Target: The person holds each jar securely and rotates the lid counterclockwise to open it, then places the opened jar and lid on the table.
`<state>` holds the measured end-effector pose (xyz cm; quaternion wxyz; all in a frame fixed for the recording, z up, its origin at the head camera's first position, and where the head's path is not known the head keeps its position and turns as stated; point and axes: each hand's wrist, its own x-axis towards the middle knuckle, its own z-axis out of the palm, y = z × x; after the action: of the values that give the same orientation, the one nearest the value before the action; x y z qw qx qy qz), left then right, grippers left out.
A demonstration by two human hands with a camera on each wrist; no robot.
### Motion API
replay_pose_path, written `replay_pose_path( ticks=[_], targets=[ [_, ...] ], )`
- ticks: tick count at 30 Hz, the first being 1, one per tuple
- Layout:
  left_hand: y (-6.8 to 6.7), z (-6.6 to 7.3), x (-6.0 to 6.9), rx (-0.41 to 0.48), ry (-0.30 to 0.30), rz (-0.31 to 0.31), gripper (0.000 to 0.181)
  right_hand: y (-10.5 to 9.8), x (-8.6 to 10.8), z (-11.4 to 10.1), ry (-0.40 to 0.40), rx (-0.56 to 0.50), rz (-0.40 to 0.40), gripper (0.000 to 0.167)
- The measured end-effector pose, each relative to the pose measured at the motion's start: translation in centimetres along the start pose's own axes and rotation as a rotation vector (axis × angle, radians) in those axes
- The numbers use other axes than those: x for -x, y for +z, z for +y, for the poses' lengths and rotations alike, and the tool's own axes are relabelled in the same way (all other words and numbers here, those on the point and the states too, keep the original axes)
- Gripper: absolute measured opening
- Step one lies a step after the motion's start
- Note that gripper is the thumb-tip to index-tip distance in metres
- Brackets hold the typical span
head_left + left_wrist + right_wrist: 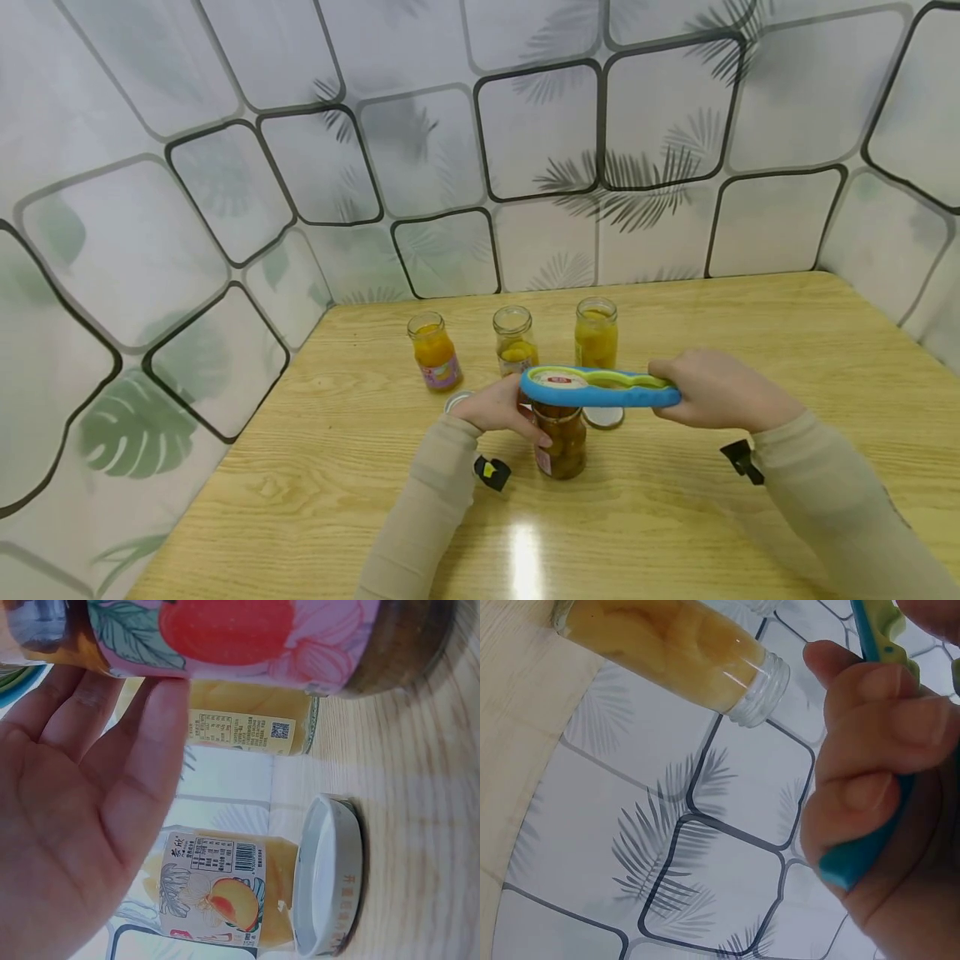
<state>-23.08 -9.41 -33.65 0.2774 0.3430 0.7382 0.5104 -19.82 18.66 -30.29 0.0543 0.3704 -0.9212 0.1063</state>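
A jar of dark brown fruit (564,454) stands upright on the table, and my left hand (497,407) holds it around its upper part. In the left wrist view its pink label (225,634) shows a red fruit. A blue and green jar opener (626,397) lies level over the top of this jar, its loop around the lid (558,380). My right hand (716,389) grips the opener's handles at their right end. The right wrist view shows fingers (866,799) curled around the blue handle (855,862).
Behind stand three lidless jars of yellow fruit: a left one (437,358) with a purple label, a middle one (516,337) and a right one (596,337). One loose lid (603,418) lies right of the held jar, another (456,400) by the left hand. A patterned wall (540,242) borders the table.
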Motion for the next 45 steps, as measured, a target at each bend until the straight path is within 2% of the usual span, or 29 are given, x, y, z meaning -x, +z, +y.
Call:
replay_pose_path(
  ticks=[4, 9, 15, 19, 20, 25, 27, 30, 34, 41, 45],
  targets=[
    [-0.1, -1.2, -0.6, 0.01, 0.008, -0.009, 0.064, -0.4, 0.3, 0.5, 0.021, -0.002, 0.006, 0.022],
    [0.4, -1.1, -1.1, -0.037, 0.029, -0.001, 0.06, -1.3, 0.8, 1.5, 0.065, -0.013, 0.037, 0.023],
    [2.4, -0.4, -1.9, -0.153, 0.089, 0.055, 0.053, -2.2, 1.8, 2.7, 0.123, -0.012, 0.082, 0.026],
    [4.0, 0.1, -3.1, -0.233, 0.107, 0.107, 0.056, -2.9, 2.5, 3.3, 0.179, -0.006, 0.102, 0.025],
    [4.4, 0.2, -3.5, -0.251, 0.106, 0.124, 0.056, -3.1, 2.7, 3.5, 0.191, -0.004, 0.105, 0.024],
    [6.2, 0.8, -5.8, -0.331, 0.029, 0.213, 0.06, -3.8, 3.4, 3.9, 0.247, -0.008, 0.097, 0.019],
    [6.8, 1.0, -6.8, -0.334, 0.002, 0.243, 0.06, -3.9, 3.7, 4.1, 0.258, -0.01, 0.098, 0.017],
    [7.6, 1.2, -8.5, -0.321, -0.004, 0.286, 0.057, -4.1, 3.9, 4.2, 0.278, -0.017, 0.101, 0.016],
    [8.3, 1.5, -10.5, -0.266, -0.028, 0.348, 0.055, -4.2, 4.2, 4.4, 0.307, -0.034, 0.099, 0.015],
    [8.9, 1.8, -13.3, -0.162, -0.064, 0.45, 0.047, -4.5, 4.4, 4.6, 0.325, -0.043, 0.128, 0.016],
    [9.0, 1.9, -14.8, -0.145, -0.078, 0.5, 0.045, -4.7, 4.7, 4.8, 0.347, -0.05, 0.128, 0.017]
  ],
)
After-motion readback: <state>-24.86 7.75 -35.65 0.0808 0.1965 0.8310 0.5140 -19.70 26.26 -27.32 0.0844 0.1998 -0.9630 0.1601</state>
